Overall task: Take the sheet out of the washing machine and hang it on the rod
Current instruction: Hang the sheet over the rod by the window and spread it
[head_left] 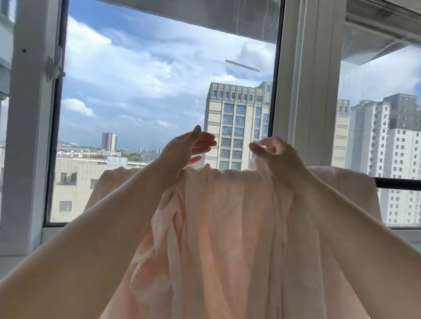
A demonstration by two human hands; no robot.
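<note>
Room: I look out through big white-framed windows [30,125] behind the rod, onto cloudy sky and tower blocks [238,126].
Sheet: the pale peach sheet [225,233] hangs draped over the rod, bunched in folds along the top.
Rod: the dark rod [405,184] shows bare only right of the sheet.
Hands: my left hand [188,148] hovers just above the rod, fingers straight, holding nothing; my right hand [275,153] pinches a raised fold of sheet.

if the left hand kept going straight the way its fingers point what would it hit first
Probably the right hand. The left hand has straight fingers pointing right, just above the bunched sheet on the rod; only open air shows between them, though depth is unclear.
</note>
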